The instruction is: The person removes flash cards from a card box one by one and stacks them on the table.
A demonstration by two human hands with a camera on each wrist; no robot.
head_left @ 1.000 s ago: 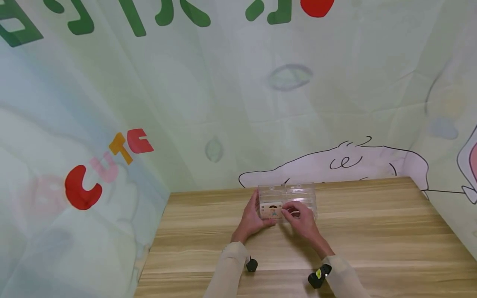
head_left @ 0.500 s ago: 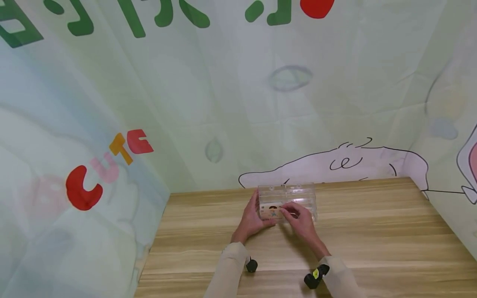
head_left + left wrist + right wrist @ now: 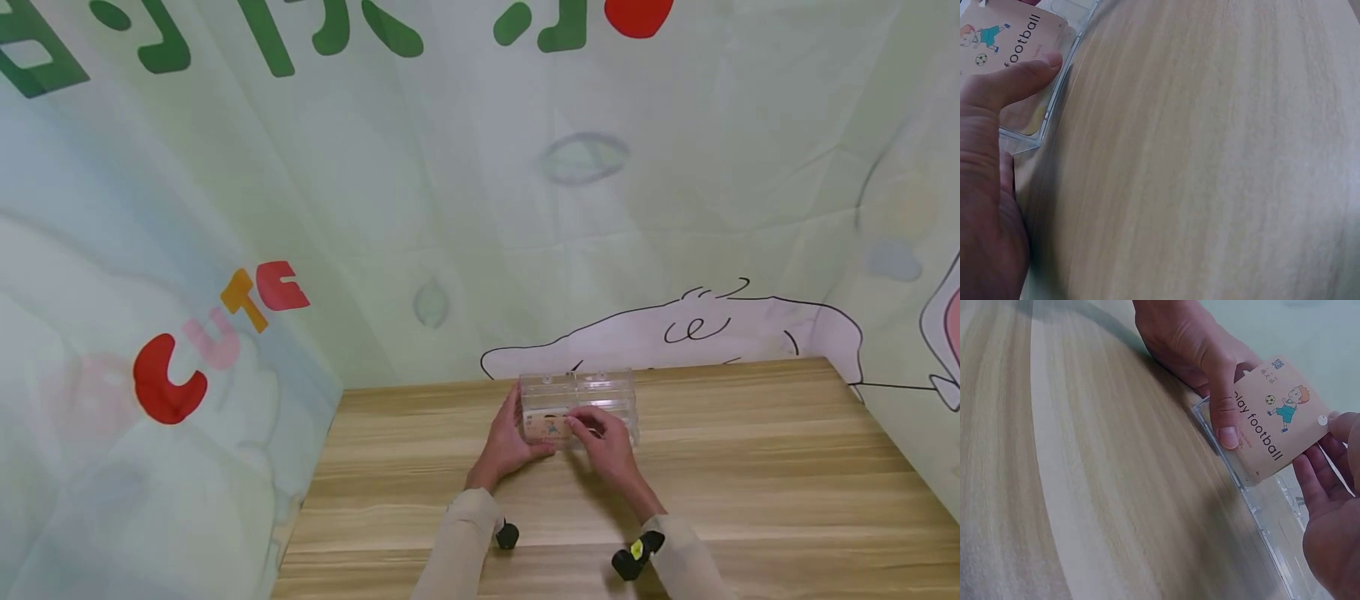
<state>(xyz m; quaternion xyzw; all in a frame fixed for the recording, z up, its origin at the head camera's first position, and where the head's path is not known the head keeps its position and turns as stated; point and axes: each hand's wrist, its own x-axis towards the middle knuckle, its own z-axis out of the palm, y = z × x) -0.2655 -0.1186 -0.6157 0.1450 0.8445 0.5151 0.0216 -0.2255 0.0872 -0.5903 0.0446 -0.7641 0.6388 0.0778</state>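
Observation:
A clear plastic box (image 3: 609,387) with compartments stands near the back edge of the table. My left hand (image 3: 499,448) grips its left side, thumb over the front. In the left wrist view that thumb lies across a pale orange flash card (image 3: 1035,40) lettered "football". The right wrist view shows the same card reading "play football", with a drawing of a child kicking a ball. My right hand (image 3: 609,447) pinches the card's right corner, by a small round white spot. Behind this card in the left compartment, part of another card shows. The right hand's fingertips are partly hidden behind the card.
The wood-grain table (image 3: 405,467) spreads to both sides and in front of the box. A printed cloth backdrop (image 3: 450,208) hangs right behind and along the left side. Black wrist cameras (image 3: 507,535) sit under both forearms.
The football card has risen and covers more of the dark-haired picture behind it. My right hand and wrist have shifted slightly left. The left hand and the box stay in place.

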